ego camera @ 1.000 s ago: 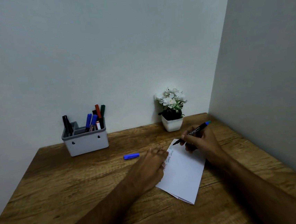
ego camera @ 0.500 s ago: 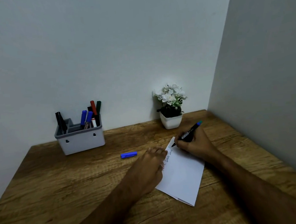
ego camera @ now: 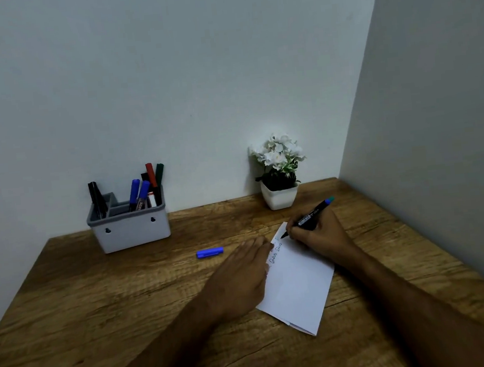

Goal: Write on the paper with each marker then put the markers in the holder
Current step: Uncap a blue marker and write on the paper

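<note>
Lowered since a second ago, the right hand [ego camera: 318,235] grips the marker [ego camera: 309,218] with its tip on the paper [ego camera: 299,281], which the flat, open left hand [ego camera: 243,275] pins to the counter [ego camera: 98,300] for steady writing.

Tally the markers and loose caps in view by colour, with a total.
Black markers in the holder: 2
Blue markers in the holder: 2
Red marker in the holder: 1
Green marker in the holder: 1
Blue-ended marker in the right hand: 1
Loose blue cap on the table: 1
Total: 8
</note>
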The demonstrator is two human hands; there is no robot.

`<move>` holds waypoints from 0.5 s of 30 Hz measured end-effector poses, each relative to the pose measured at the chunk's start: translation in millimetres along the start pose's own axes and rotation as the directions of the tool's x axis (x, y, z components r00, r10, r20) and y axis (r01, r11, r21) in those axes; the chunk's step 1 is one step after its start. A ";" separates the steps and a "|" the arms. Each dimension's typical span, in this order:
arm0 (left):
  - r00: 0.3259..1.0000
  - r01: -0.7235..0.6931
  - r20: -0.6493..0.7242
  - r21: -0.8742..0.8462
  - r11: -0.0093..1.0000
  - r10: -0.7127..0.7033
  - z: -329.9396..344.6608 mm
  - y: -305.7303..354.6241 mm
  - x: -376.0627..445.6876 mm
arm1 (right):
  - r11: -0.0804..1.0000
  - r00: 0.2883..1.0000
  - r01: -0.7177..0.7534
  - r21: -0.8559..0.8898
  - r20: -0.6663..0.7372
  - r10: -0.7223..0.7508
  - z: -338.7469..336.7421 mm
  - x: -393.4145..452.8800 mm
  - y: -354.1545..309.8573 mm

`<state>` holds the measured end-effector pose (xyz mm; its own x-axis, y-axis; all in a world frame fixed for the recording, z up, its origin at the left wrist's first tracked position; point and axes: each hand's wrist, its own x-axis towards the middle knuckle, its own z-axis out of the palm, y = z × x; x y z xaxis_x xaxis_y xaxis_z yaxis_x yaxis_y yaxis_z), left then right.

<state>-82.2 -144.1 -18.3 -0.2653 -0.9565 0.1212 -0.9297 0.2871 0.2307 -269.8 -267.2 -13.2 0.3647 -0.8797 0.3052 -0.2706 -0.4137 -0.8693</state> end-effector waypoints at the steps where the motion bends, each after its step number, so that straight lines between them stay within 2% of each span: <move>1: 1.000 0.002 0.001 -0.001 1.000 -0.002 -0.5 0.4 0.0 | 1.000 1.000 0.006 -0.012 0.004 -0.006 0.3 -0.6 -0.4; 10: 0.995 -0.022 -0.099 -0.043 0.999 0.018 7.6 -5.7 2.6 | 0.998 0.999 0.039 -0.053 0.011 -0.038 1.7 -1.4 -3.2; 15: 0.994 -0.025 -0.108 -0.045 0.999 0.020 9.6 -7.1 4.1 | 0.997 0.999 0.048 -0.067 0.009 -0.047 1.6 -1.6 -3.2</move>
<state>-79.2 -150.5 -28.7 -0.2548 -0.9394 0.2292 -0.9104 0.3129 0.2706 -268.1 -264.1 -11.5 0.3851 -0.8570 0.3424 -0.3116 -0.4699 -0.8259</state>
